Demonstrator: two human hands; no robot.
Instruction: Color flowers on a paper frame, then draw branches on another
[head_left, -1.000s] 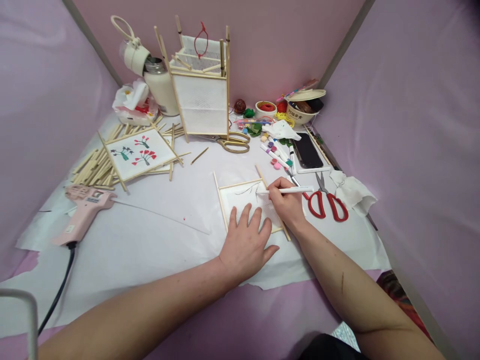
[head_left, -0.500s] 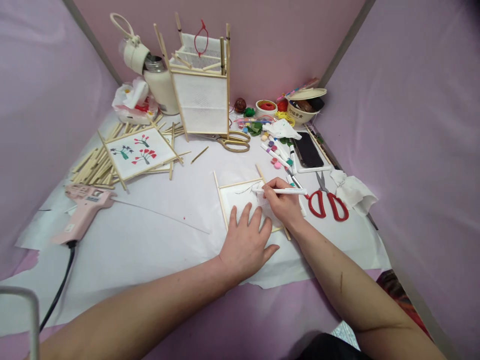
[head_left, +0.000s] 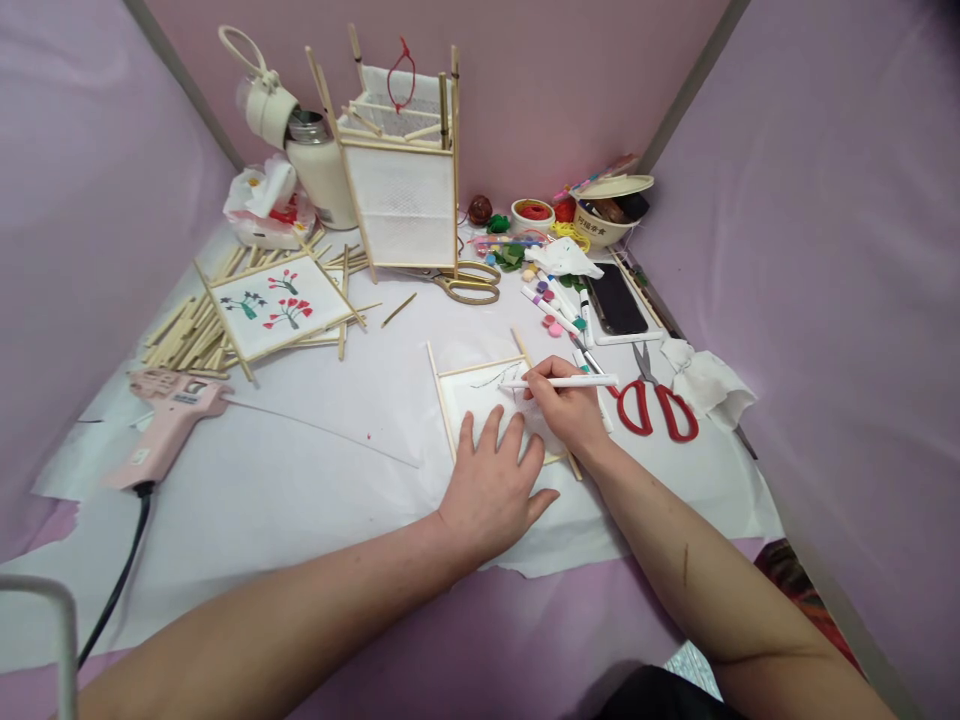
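My right hand (head_left: 564, 400) is closed round a white pen (head_left: 581, 381), whose tip touches a white panel (head_left: 469, 391) framed with thin wooden sticks. Fine dark lines run across the upper part of this panel. Fingers spread, my left hand (head_left: 496, 485) lies flat over the panel's lower part and near edge, hiding some of it. To the left, a second framed panel (head_left: 262, 312) painted with red and dark flowers rests on a pile of wooden sticks (head_left: 184, 335). Behind stands a white lantern-like frame (head_left: 403, 205) with a red loop on top.
A pink glue gun (head_left: 169, 420) lies at the left with its cord. Red-handled scissors (head_left: 656, 400), a phone (head_left: 616, 298) and several markers are at the right. Gold scissors (head_left: 472, 283) lie by the lantern frame; a bottle (head_left: 322, 175) and a bowl (head_left: 604, 222) stand behind.
The pen tip has shifted slightly left and down on the panel, with my right hand moving a little. My left hand has stayed in place.
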